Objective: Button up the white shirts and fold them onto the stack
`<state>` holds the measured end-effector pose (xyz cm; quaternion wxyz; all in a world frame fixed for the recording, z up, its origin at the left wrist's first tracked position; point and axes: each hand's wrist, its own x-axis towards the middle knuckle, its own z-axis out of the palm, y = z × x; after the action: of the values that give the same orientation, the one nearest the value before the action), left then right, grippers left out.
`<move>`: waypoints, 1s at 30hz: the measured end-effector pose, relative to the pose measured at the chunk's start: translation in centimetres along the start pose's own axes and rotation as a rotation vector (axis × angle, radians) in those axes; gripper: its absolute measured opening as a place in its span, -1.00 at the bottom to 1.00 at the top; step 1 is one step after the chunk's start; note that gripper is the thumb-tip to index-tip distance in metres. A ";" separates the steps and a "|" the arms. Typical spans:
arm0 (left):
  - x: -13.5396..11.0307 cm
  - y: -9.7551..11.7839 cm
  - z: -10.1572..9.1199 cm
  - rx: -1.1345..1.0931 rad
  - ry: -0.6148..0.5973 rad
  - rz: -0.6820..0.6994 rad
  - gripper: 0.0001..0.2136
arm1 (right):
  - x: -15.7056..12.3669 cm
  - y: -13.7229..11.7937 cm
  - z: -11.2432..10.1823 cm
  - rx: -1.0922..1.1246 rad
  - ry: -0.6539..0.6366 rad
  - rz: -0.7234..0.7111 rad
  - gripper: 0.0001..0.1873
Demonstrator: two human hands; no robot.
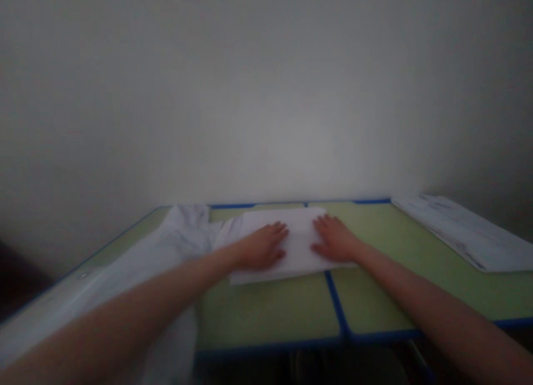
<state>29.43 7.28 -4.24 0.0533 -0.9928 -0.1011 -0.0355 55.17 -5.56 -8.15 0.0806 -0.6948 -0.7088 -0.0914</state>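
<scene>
A white cloth [298, 246], folded into a flat rectangle, lies across the middle of the table. My left hand [263, 246] rests flat on its left part with the fingers stretched out. On the right end lies my right hand [333, 239], palm down and fingers spread. Neither hand grips anything. Left of the folded piece, a larger heap of crumpled white fabric [179, 235] runs toward the near left edge, partly hidden behind my left forearm. Whether the heap and the folded piece are joined I cannot tell. The picture is dim and blurred.
The green table [266, 313] has blue edging and a blue seam [336, 307] down its middle. A flat white folded stack, perhaps fabric [470, 229], lies at the right. Behind the table rises a plain grey wall [266, 96].
</scene>
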 end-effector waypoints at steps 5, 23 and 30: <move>-2.4 -0.1 1.9 -0.009 -0.096 -0.116 -0.21 | -0.2 -3.7 0.9 0.028 -0.037 -0.143 -0.12; -6.3 8.3 -4.6 -0.429 -0.190 -0.045 -0.44 | -0.5 5.6 -2.1 -0.152 0.090 0.197 -0.27; -3.5 3.2 -2.6 -0.349 -0.038 -0.518 -0.55 | -7.6 1.0 -4.2 0.105 -0.112 0.256 -0.41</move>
<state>26.55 3.17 -2.22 -0.1306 -0.9286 -0.3442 -0.0463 56.29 -13.89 -5.86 0.0882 -0.7784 -0.6215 -0.0045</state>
